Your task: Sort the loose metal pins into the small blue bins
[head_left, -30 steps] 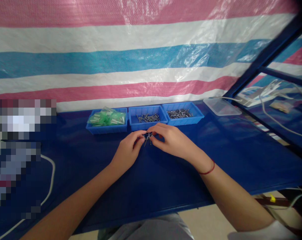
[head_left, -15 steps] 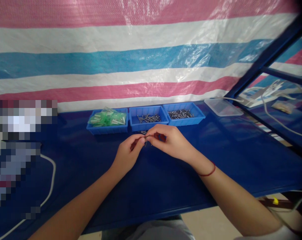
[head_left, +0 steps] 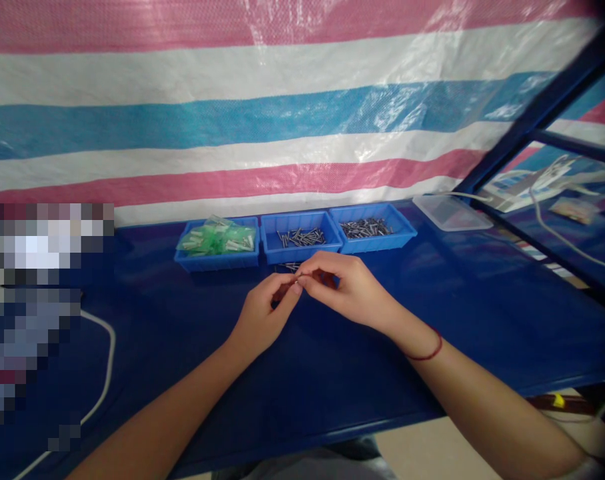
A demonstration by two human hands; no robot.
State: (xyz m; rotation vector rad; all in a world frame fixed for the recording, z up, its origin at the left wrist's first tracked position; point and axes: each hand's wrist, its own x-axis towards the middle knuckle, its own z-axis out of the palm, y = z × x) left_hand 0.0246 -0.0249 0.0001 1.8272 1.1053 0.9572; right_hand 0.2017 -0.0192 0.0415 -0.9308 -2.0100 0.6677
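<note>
My left hand (head_left: 268, 308) and my right hand (head_left: 349, 283) meet fingertip to fingertip above the blue table. Both are closed in a pinch on a small metal screw (head_left: 297, 281), which the fingers mostly cover. Just behind the fingertips, a few loose screws (head_left: 288, 267) lie on the table, partly hidden by my right hand. Beyond them stands a blue bin (head_left: 302, 254) holding several screws (head_left: 307, 237). The right-hand blue bin (head_left: 382, 244) has a denser pile of short metal pieces (head_left: 366, 228).
At the left of the row, another blue bin (head_left: 222, 262) holds green plastic bags (head_left: 216, 238) with metal pieces. A clear plastic lid (head_left: 452, 213) lies at the back right, near a blue metal frame (head_left: 512, 160). A white cable (head_left: 111, 353) curves along the left.
Both hands have shifted slightly to the right in the picture, still pinched together. A thin metal end that showed below the fingertips is now mostly hidden.
</note>
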